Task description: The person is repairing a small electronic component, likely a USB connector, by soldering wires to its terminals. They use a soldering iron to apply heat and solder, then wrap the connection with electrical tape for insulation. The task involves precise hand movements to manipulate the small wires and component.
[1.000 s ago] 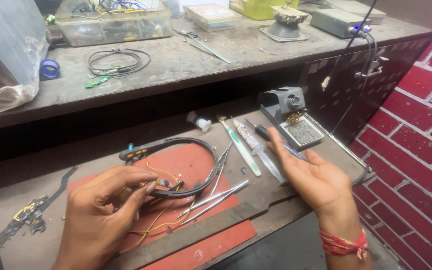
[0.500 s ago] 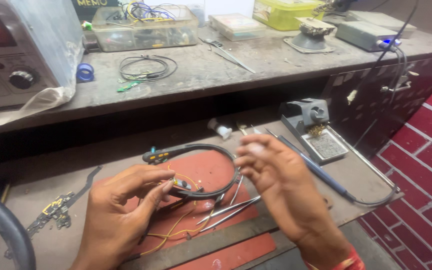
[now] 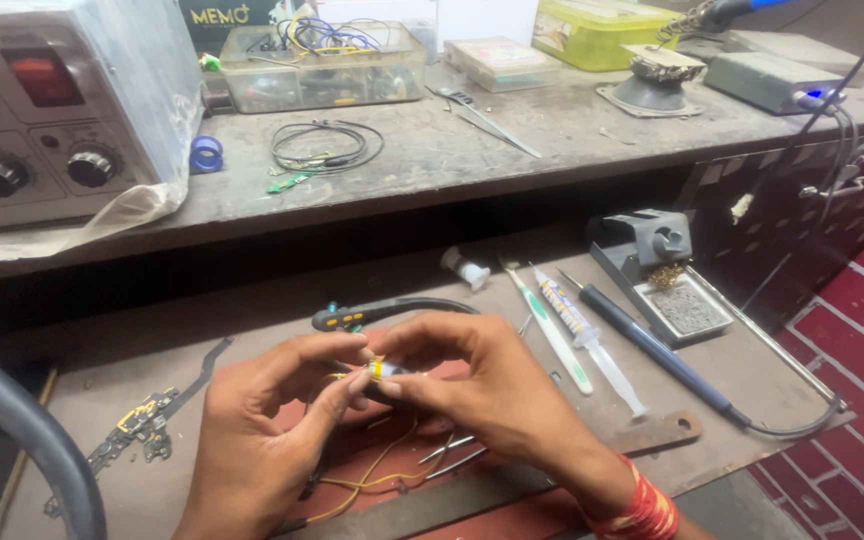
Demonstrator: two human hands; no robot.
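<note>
Over the red mat on the lower bench, your left hand and right hand meet fingertip to fingertip. Both pinch one small dark component with a yellow band, held just above the mat, probably so it stays steady and close to the eye. Thin yellow wires trail from it down onto the mat; whether they are attached I cannot tell. A black headband-like cable piece lies just behind your fingers. Tweezers rest on the mat under your right wrist, within easy reach. To your right, a syringe and a soldering iron lie side by side near the iron stand. A small circuit board strip sits well apart on your left.
</note>
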